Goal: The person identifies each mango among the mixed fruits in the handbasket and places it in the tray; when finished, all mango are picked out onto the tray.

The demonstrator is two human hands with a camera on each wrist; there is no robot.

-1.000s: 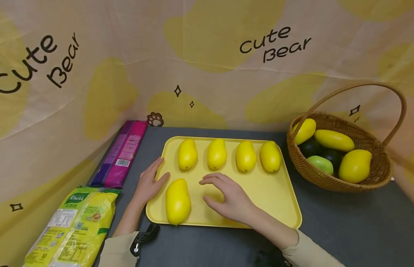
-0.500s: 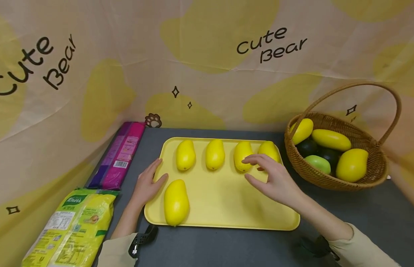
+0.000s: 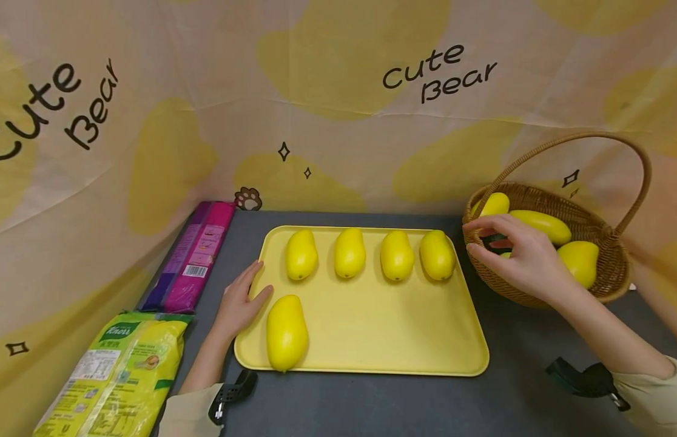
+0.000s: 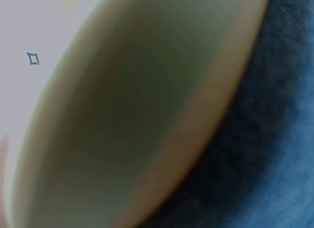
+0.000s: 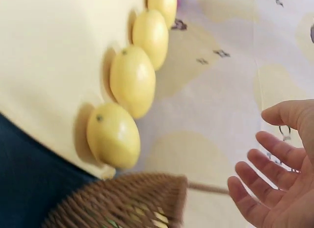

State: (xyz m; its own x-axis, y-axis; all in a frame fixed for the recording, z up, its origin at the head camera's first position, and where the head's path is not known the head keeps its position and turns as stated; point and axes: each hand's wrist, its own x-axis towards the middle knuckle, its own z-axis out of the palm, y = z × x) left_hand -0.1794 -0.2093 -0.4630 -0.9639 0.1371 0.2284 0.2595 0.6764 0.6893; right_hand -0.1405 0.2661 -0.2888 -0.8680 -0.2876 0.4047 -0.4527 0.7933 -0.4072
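My left hand rests on the left rim of the yellow tray, fingers extended and thumb spread. A large mango lies beside that thumb at the tray's front left. Across the tray's back is a row of several smaller mangoes, the rightmost mango closest to the basket. Over the near left side of the wicker basket hovers my right hand, fingers loosely bent and holding nothing. It partly hides the fruit inside. The right wrist view shows this hand with an empty palm. A blurred close surface fills the left wrist view.
Inside the basket, a yellow fruit and a long yellow fruit show around the hand. A tall handle arches over them. Left of the tray lie a purple-pink packet and a yellow-green Knorr bag.
My right hand has swept right, from above the middle of the tray across its right side to the basket. My left hand has stayed at the tray's left rim.
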